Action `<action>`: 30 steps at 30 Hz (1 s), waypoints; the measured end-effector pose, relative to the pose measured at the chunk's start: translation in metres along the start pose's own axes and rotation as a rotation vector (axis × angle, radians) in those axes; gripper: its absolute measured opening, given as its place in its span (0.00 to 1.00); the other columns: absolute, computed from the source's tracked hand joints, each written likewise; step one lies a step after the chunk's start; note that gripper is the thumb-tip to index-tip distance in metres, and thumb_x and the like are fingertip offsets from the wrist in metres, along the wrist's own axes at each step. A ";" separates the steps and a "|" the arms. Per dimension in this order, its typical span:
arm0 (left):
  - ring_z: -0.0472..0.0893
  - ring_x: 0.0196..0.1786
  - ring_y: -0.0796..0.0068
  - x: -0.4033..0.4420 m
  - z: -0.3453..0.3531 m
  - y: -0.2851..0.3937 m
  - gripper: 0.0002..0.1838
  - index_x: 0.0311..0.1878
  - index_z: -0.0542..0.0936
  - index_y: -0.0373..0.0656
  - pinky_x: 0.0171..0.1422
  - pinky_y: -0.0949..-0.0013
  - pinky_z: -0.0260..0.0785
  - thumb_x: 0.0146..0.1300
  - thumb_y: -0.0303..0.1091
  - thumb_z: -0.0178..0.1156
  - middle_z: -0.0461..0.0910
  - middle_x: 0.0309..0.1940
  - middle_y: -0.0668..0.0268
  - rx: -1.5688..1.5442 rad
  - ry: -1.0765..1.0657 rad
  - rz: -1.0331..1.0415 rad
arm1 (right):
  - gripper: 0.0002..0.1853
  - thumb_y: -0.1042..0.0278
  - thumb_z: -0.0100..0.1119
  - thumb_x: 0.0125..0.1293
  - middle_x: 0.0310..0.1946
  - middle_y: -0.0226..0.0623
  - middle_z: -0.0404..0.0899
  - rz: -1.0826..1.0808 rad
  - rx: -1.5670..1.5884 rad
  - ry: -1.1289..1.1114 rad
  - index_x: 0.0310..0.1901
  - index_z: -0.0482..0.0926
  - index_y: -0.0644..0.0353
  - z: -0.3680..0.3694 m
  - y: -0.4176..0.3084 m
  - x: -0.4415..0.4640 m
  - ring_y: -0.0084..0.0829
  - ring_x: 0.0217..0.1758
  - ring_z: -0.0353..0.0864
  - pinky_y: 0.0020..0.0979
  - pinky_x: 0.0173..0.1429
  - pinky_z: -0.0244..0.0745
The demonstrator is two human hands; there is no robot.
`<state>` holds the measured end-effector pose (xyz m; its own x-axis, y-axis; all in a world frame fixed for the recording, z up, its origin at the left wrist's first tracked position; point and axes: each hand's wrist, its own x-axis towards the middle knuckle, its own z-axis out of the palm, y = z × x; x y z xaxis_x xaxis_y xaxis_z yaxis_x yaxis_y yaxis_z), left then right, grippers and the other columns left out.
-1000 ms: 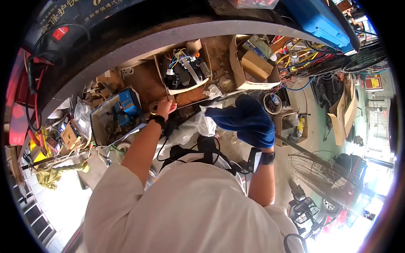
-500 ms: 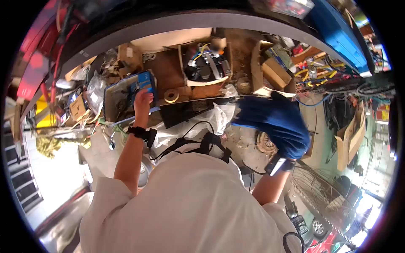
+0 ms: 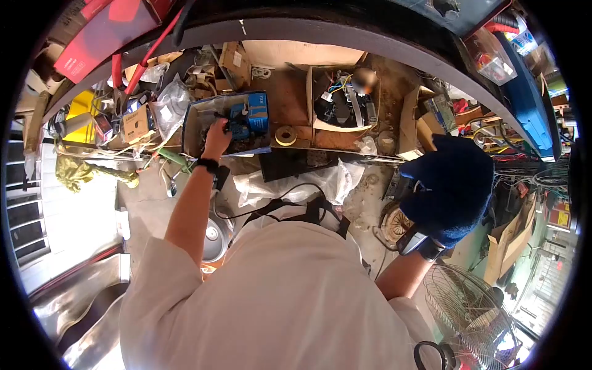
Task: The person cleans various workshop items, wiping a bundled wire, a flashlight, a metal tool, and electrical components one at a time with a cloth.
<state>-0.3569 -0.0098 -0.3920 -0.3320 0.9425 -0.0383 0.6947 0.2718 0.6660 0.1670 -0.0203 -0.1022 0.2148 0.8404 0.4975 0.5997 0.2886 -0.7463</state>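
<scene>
My left hand [image 3: 217,139] reaches into a cardboard box [image 3: 192,132] on the shelf, its fingers closed at a small dark item that is too small to name. Beside the fingers, in the same box, lie a blue part [image 3: 240,128] and a blue carton [image 3: 258,111]. A roll of tape [image 3: 285,136] sits just right of that box. My right hand [image 3: 449,191] is covered by a dark blue cloth [image 3: 453,179] draped over it, so its fingers are hidden. The cloth hangs in front of the shelf's right part.
An open box with wires and black parts [image 3: 342,102] stands mid-shelf. Another cardboard box [image 3: 408,123] is partly behind the cloth. A dark beam [image 3: 296,31] arches above the shelf. Clear plastic [image 3: 345,179] hangs below. A wire fan guard [image 3: 462,302] stands at lower right.
My left hand has moved from beside the tape roll leftward into the box with the blue carton. My right hand and the cloth have moved right. The view has shifted left.
</scene>
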 end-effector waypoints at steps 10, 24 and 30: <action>0.74 0.50 0.55 0.055 -0.003 0.046 0.11 0.47 0.77 0.46 0.49 0.51 0.70 0.63 0.30 0.51 0.74 0.44 0.58 0.913 -0.342 0.115 | 0.31 0.76 0.67 0.43 0.45 0.41 0.79 -0.025 -0.110 -0.107 0.53 0.68 0.70 0.021 -0.040 -0.031 0.30 0.49 0.77 0.30 0.53 0.72; 0.77 0.44 0.54 0.060 -0.008 0.002 0.09 0.41 0.77 0.45 0.46 0.54 0.70 0.56 0.31 0.58 0.77 0.37 0.58 0.688 -0.344 0.254 | 0.22 0.76 0.60 0.43 0.41 0.40 0.78 -0.105 0.278 -0.426 0.44 0.73 0.66 0.058 -0.117 -0.006 0.34 0.44 0.78 0.30 0.49 0.71; 0.77 0.42 0.55 0.048 -0.056 0.036 0.09 0.38 0.76 0.45 0.42 0.55 0.68 0.55 0.35 0.61 0.77 0.33 0.58 0.648 -0.135 0.377 | 0.21 0.76 0.56 0.47 0.46 0.41 0.76 -0.130 0.316 -0.567 0.47 0.73 0.65 0.072 -0.102 -0.009 0.34 0.48 0.76 0.32 0.51 0.70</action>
<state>-0.3832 0.0346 -0.3280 0.0545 0.9984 -0.0136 0.9951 -0.0532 0.0834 0.0485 -0.0238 -0.0623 -0.3352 0.8759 0.3470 0.3195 0.4521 -0.8327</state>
